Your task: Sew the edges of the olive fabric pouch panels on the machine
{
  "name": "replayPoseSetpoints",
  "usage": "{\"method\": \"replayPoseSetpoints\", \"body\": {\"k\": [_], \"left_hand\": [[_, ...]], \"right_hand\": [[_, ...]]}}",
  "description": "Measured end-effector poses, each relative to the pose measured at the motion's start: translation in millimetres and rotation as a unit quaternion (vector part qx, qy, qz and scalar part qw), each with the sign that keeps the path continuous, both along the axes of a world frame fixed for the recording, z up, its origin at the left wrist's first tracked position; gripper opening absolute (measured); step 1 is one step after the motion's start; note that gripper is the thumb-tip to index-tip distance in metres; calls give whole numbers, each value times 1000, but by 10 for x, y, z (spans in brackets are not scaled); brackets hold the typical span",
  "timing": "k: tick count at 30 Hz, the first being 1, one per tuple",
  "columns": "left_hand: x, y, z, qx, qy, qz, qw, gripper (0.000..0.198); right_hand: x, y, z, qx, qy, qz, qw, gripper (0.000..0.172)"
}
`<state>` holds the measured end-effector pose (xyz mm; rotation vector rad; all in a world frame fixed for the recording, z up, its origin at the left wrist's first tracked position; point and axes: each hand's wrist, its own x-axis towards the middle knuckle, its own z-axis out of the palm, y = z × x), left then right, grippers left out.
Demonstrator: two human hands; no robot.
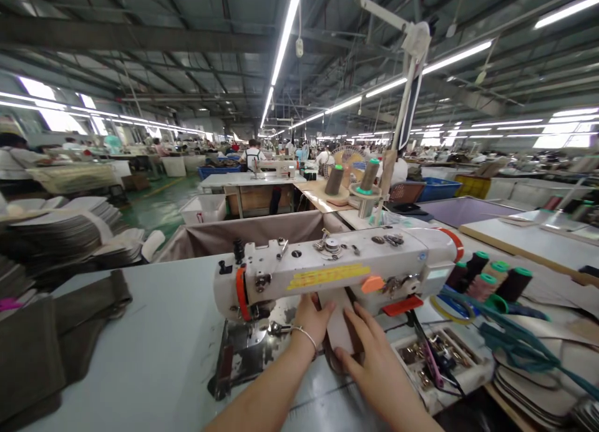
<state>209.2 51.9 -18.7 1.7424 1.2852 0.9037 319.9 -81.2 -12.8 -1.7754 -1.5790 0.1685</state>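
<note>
A pale flat piece with brown edges (339, 327), perhaps fabric or leather, lies under the arm of a white sewing machine (337, 257). My left hand (312, 323), with a bracelet at the wrist, grips its left edge, the thumb on top and the other fingers partly hidden. On the opposite side my right hand (372, 348) holds the right edge between thumb and fingers. The piece's far end is hidden behind the machine arm. Left of my hands is the metal needle plate area (257, 341).
Dark brown fabric pieces (60, 338) lie on the table at left. A parts tray (440, 363) with small metal fittings and a pink-handled tool is at right, near thread cones (496, 279). Stacked panels (70, 229) stand at far left; a fabric-lined bin (253, 232) is behind the machine.
</note>
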Motion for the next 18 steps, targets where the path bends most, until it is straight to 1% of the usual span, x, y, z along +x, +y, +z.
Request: {"method": "replayPoseSetpoints", "body": {"k": [3, 6, 8, 10, 12, 14, 16, 18], "left_hand": [[-58, 50, 14, -16, -13, -16, 1000, 19], [-113, 112, 80, -25, -54, -36, 998, 20], [-143, 122, 145, -31, -92, -29, 995, 20], [-177, 74, 213, -42, -129, -13, 991, 24], [-237, -53, 266, -61, -161, -1, 985, 33], [-343, -269, 277, -82, -183, 2, 980, 41], [-505, -560, 222, -125, -219, -13, 968, 45], [-719, -885, 97, -207, -281, -52, 936, 48]], "right_hand": [[-18, -81, 1, 6, -51, 0, 999, 66], [-37, -53, -10, 15, -98, -3, 995, 74], [-30, -2, -23, 19, -125, -6, 992, 73], [-9, 41, -15, 22, -145, -9, 989, 68], [8, 44, 32, 25, -158, -8, 987, 67], [-4, -11, 106, 32, -167, -5, 985, 69], [-57, -117, 167, 45, -174, 9, 984, 71], [-145, -239, 172, 71, -187, 59, 978, 71]]}}
